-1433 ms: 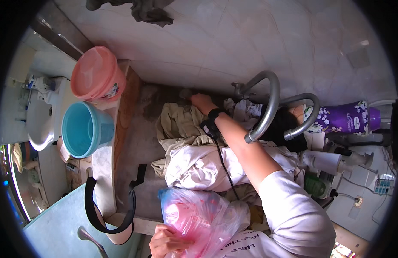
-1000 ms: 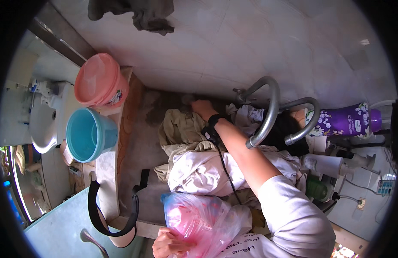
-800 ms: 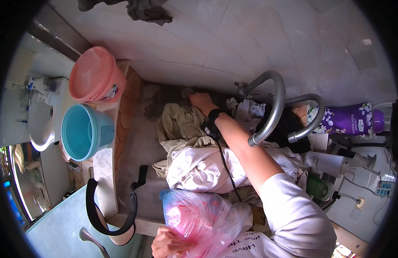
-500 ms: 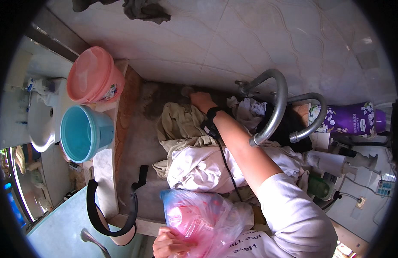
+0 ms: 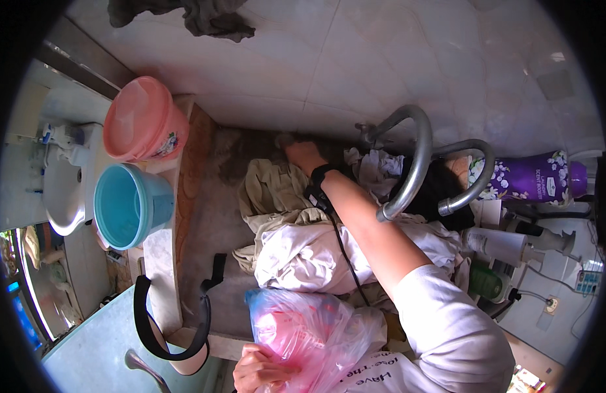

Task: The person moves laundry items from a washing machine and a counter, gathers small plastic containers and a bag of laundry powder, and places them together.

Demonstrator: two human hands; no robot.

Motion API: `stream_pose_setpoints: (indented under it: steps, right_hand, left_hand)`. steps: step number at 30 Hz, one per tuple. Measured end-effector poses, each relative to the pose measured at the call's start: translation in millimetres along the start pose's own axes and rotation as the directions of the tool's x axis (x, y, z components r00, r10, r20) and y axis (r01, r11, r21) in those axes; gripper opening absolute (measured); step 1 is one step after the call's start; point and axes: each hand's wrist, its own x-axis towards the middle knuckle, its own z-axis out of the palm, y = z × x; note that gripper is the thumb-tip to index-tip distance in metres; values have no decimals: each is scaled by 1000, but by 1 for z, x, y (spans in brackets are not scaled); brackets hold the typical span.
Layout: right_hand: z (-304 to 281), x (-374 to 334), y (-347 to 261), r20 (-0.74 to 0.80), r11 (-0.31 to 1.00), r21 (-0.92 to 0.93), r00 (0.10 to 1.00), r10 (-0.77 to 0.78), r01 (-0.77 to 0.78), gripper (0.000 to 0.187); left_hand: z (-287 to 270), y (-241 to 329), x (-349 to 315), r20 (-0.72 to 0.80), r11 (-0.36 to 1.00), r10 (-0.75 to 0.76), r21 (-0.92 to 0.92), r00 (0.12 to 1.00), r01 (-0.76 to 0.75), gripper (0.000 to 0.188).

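My right arm reaches across the grey sink basin to its far wall. There my right hand is closed, its fingertips at a small round greyish piece at the bottom of the basin. What the fingers hold, if anything, is hidden. A black strap with a small device is on that wrist, and a black cable runs down from it. Under the forearm lie bunched beige cloth and white cloth. At the near edge my left hand grips a clear plastic bag with pink contents.
Two curved metal taps overhang the basin's right side. A pink lidded bucket and a blue bucket stand on the left ledge. A purple bottle lies at right. A black strap loop hangs at the near left.
The view has shifted slightly. My right hand stays by the round piece and my left hand stays on the plastic bag.
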Motion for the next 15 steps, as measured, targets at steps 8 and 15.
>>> stream_pose_setpoints:
  steps: [8, 15]
  right_hand:
    - [-7, -7, -10, -95, 995, 53, 992, -77, 82, 15]
    - [1, -3, -2, 9, 998, 14, 998, -61, 61, 16]
  left_hand:
    - [-3, 1, -2, 8, 1000, 0, 11, 1000, 0, 12]
    - [-2, -2, -1, 26, 1000, 4, 9, 1000, -4, 12]
